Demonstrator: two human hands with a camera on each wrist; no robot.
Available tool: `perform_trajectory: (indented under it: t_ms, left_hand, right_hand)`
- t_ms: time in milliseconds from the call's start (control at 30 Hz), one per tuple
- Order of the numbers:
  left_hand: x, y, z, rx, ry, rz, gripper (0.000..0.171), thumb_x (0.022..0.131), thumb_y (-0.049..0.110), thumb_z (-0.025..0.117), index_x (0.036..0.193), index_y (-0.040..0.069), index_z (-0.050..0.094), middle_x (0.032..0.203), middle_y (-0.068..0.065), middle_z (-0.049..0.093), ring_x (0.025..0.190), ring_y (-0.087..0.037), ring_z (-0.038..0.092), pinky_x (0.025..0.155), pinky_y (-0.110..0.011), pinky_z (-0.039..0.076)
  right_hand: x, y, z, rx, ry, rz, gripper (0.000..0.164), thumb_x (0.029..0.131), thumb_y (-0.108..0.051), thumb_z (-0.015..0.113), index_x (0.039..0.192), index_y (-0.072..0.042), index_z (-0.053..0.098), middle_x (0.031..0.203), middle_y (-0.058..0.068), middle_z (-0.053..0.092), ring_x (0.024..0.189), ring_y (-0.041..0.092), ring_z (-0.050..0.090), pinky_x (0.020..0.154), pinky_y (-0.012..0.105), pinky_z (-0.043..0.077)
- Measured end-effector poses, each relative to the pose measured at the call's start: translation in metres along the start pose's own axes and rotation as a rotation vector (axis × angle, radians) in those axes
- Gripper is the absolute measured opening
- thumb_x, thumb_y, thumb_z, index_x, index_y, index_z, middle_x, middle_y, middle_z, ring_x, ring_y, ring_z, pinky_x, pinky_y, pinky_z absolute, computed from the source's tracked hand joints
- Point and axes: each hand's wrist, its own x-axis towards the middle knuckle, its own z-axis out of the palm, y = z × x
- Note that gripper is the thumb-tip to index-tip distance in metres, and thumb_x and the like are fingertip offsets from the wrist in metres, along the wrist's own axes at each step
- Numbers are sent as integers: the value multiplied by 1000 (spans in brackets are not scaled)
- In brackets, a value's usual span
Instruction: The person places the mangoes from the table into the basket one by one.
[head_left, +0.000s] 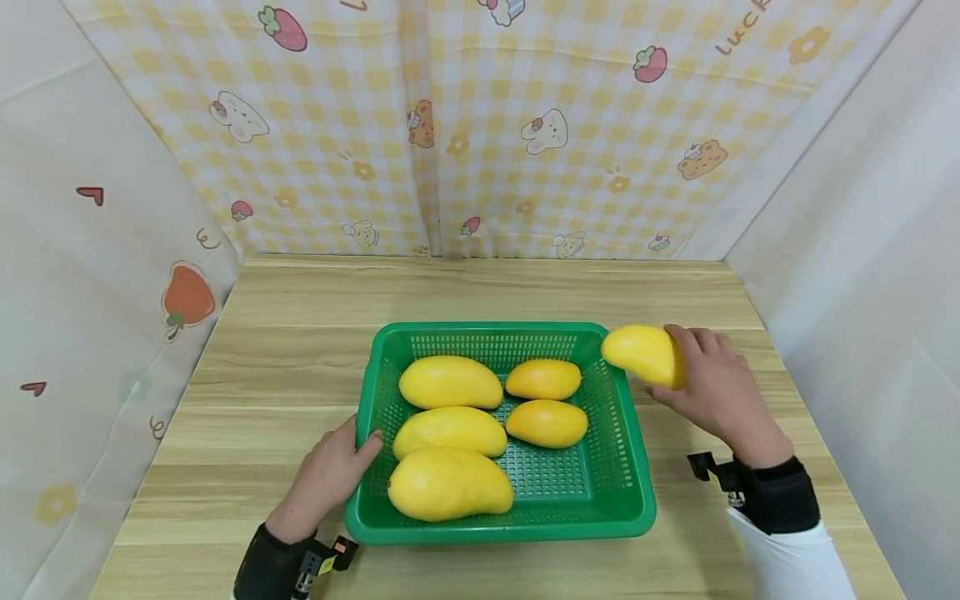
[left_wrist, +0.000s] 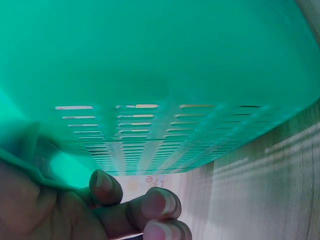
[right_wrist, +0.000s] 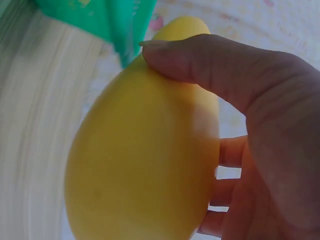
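A green plastic basket [head_left: 498, 535] with slotted walls stands on the table, holding yellow mangoes. Three larger ones, such as the front mango [head_left: 450, 485], lie along its left side; two smaller ones, like this mango [head_left: 546, 423], lie right of them. My left hand [head_left: 327, 472] grips the basket's left rim, thumb over the edge and fingers outside, seen below the rim in the left wrist view. Beyond the right rim, my right hand [head_left: 716, 385] holds another mango [head_left: 643, 354] between thumb and fingers. Its tip overlaps the basket's back right corner in the head view.
The wood-grain table [head_left: 315, 333] runs back to a yellow checked cloth [head_left: 480, 167]. White cloth walls [head_left: 862, 208] flank it left and right. Inside the basket, bare mesh floor [head_left: 547, 479] shows at the front right.
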Motion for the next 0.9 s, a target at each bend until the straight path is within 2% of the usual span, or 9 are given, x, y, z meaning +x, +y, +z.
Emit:
perform_trajectory:
  t_ms: [267, 500, 900]
  left_hand:
    - [0, 0, 0, 0, 0, -7, 35, 101, 23, 46, 123, -3, 48, 69, -4, 62, 48, -16, 62, 42, -29, 51]
    - [1, 0, 0, -7, 1, -5, 35, 101, 23, 46, 125, -3, 47, 70, -4, 63, 48, -16, 62, 42, -29, 51]
    - [1, 0, 1, 2, 5, 0, 34, 101, 23, 46, 124, -3, 48, 70, -4, 63, 49, -15, 62, 43, -29, 51]
  right_hand:
    - [-1, -26, -6, 14, -17, -54, 81, 71, -36, 83, 132, 1, 44, 115, 25, 50, 98, 42, 45, 66, 53, 43]
    - [-1, -40, -7, 4, -74, -103, 83, 71, -38, 83, 133, 0, 44, 118, 23, 50, 105, 41, 45, 70, 54, 43]
    - [-6, -65, -6, -6, -127, -186, 86, 71, -41, 82, 136, -2, 42, 118, 21, 52, 105, 38, 48, 72, 55, 46]
